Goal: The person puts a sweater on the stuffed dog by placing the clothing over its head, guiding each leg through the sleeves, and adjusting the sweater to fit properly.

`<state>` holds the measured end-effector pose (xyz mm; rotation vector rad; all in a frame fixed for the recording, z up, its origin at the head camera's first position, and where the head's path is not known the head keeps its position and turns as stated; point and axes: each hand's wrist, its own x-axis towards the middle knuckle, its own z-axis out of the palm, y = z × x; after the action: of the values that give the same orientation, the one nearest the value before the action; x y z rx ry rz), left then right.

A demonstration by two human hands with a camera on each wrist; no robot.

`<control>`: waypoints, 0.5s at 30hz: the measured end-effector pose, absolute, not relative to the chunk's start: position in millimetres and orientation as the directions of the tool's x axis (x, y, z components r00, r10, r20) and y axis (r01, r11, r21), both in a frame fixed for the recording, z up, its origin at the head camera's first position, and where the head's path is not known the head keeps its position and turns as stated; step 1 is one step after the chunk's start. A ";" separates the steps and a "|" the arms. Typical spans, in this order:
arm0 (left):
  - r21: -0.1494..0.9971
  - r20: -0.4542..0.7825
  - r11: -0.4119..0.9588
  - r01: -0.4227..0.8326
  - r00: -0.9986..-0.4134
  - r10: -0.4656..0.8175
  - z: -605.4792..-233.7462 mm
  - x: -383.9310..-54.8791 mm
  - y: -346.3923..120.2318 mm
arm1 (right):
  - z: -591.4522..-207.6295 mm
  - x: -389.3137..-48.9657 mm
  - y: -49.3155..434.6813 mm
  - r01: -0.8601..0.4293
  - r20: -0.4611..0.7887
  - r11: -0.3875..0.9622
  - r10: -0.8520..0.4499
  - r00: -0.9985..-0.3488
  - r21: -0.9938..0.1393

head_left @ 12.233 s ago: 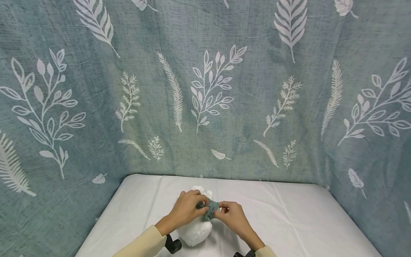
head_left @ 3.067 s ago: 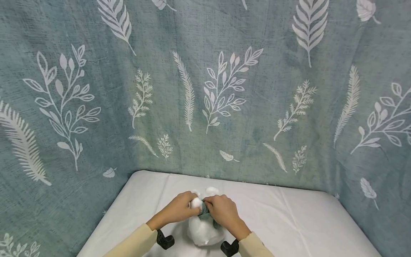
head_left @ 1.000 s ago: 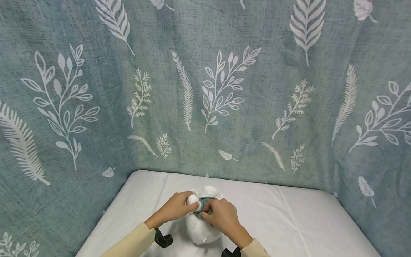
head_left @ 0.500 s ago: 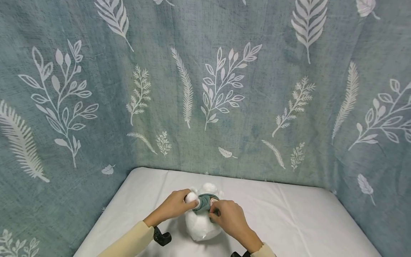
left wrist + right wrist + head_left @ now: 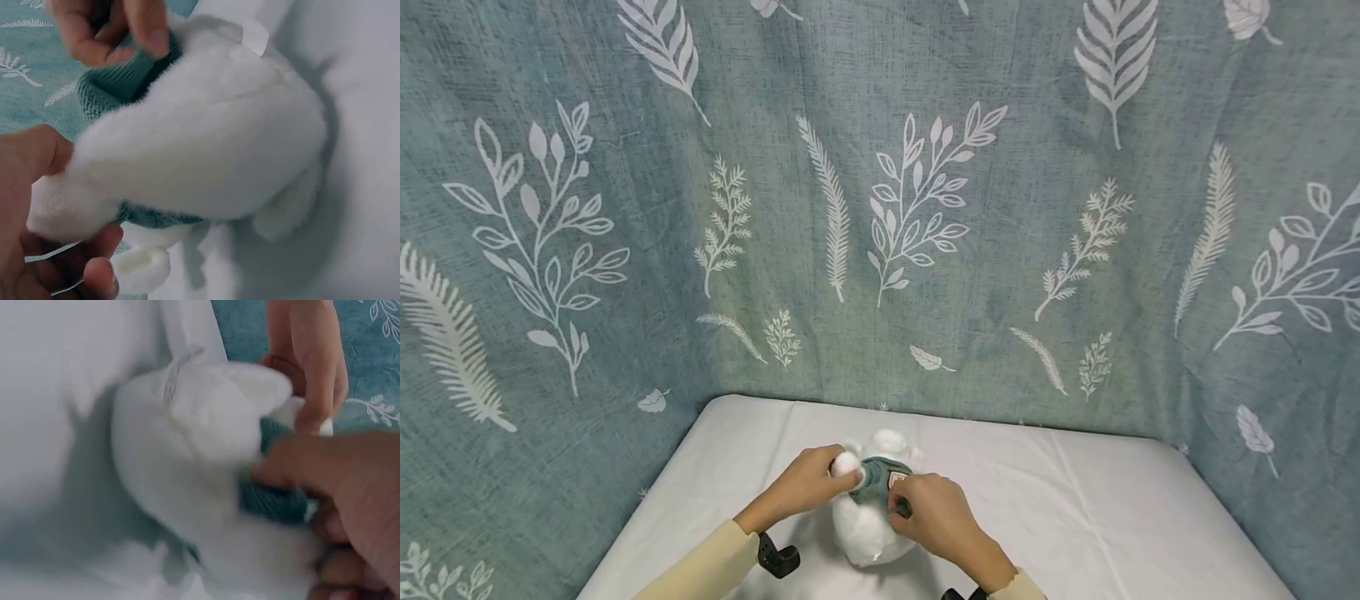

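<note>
A white plush toy (image 5: 868, 537) lies on the white surface, wearing a green knitted sweater (image 5: 874, 492) with a small light patch (image 5: 897, 478). My left hand (image 5: 808, 481) grips the toy's small white limb; in the left wrist view the thumb and fingers wrap round that limb (image 5: 62, 209). At the sweater's lower right edge my right hand (image 5: 936, 512) pinches the knit between thumb and fingers. The left wrist view shows the sweater (image 5: 106, 90) standing away from the toy's body near the right hand (image 5: 119, 31). The toy's face is hidden.
The white-covered table (image 5: 1037, 508) spreads around the toy. A blue-green curtain (image 5: 880, 350) with white leaf prints encloses the back and sides. A white fabric tag (image 5: 255, 36) sticks up from the toy's body. A black wrist camera mount (image 5: 778, 557) shows under the left wrist.
The sweater, bunched earlier, now lies spread across the toy with its patch showing. Over the last second my right hand moved right and slightly down; the left keeps hold of the limb.
</note>
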<state>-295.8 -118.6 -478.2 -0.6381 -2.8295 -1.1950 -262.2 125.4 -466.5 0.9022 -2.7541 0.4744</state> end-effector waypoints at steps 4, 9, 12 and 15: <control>0.688 0.152 0.635 0.351 -0.926 0.346 -478.0 -295.9 -116.8 | -465.7 -262.4 133.6 -0.671 0.261 0.712 -0.621 -0.739 -0.206; 0.721 0.103 0.629 0.289 -0.944 0.315 -479.6 -298.1 -110.6 | -469.8 -264.5 138.6 -0.617 0.302 0.654 -0.540 -0.786 -0.437; 0.769 0.029 0.601 0.217 -0.952 0.305 -478.6 -300.2 -110.3 | -473.1 -270.0 140.2 -0.438 0.290 0.583 -0.334 -0.897 -0.684; 0.818 -0.040 0.559 0.134 -0.957 0.287 -477.0 -302.4 -112.1 | -478.4 -276.6 146.0 -0.215 0.178 0.485 -0.122 -0.976 -0.848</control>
<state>-302.4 -112.1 -477.0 -0.3980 -2.9204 -1.5088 -276.6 146.0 -478.4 0.2990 -2.6256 1.5200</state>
